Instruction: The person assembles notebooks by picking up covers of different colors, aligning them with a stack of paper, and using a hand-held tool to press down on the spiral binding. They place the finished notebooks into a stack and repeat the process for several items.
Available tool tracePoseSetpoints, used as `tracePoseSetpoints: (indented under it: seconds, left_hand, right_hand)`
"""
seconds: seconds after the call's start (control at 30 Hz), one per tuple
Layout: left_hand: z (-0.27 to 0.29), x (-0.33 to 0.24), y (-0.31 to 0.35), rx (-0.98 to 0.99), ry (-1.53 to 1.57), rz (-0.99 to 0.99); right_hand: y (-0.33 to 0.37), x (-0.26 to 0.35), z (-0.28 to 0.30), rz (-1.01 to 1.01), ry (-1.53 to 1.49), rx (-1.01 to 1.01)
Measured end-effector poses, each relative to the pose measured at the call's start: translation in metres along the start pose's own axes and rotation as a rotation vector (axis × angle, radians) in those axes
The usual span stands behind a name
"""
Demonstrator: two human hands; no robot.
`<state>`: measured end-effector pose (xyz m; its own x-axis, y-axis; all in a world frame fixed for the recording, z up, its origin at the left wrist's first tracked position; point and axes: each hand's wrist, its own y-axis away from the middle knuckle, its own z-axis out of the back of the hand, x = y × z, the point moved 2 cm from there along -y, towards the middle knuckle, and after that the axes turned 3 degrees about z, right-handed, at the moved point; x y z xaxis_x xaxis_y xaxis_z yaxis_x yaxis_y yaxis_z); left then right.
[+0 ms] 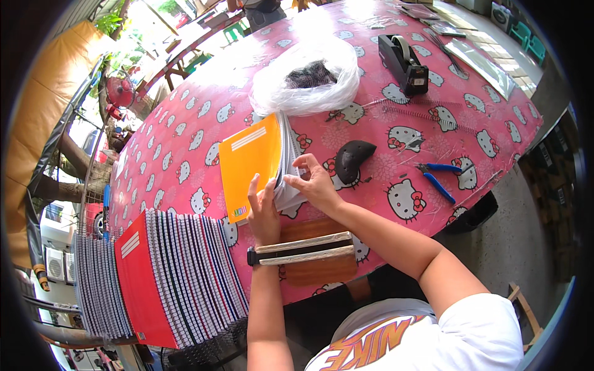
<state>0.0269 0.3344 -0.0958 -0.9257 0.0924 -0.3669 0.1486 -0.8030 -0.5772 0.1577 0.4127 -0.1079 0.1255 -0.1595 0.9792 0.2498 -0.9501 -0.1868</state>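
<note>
A yellow-covered notebook [247, 164], with a thick bundle of white pages [286, 148] along its right side, lies on the table in front of me. My left hand [265, 204] grips its near right corner, a finger and the thumb on the cover. On the pages' right side is my right hand [317, 184], its thumb and forefinger curved and apart close to the page edges. Any small thing at those fingertips cannot be made out. Just right of the hands sits a black curved object [354, 161]. Below my hands is a brown wooden board [318, 272] with two pale wood strips [303, 242].
Spiral-bound notebooks with a red cover [145, 281] are stacked at the left edge. A white plastic bag [309, 77] with dark contents, a black tape dispenser [403, 65], wire coils [427, 111] and blue-handled pliers [439, 179] lie on the pink table cover [198, 154]. A person [263, 12] stands beyond.
</note>
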Motion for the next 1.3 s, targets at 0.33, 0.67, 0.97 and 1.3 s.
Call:
tracePoseSetpoints:
  seconds: [0.33,0.67,0.97,1.3]
  left_hand:
    - [0.0,-0.002,-0.004,-0.034,0.239,0.081]
    - [-0.002,0.012,-0.004,-0.005,0.305,0.17]
    - [-0.005,0.022,-0.002,0.021,0.463,0.255]
    - [-0.003,0.017,-0.002,0.021,0.409,0.252]
  right_hand:
    - [0.0,0.003,0.006,0.464,0.338,0.041]
    - [0.009,0.009,0.0,0.509,0.543,-0.094]
    - [0.005,0.011,0.004,0.507,0.542,-0.029]
    - [0.002,0.007,0.008,0.504,0.482,0.005]
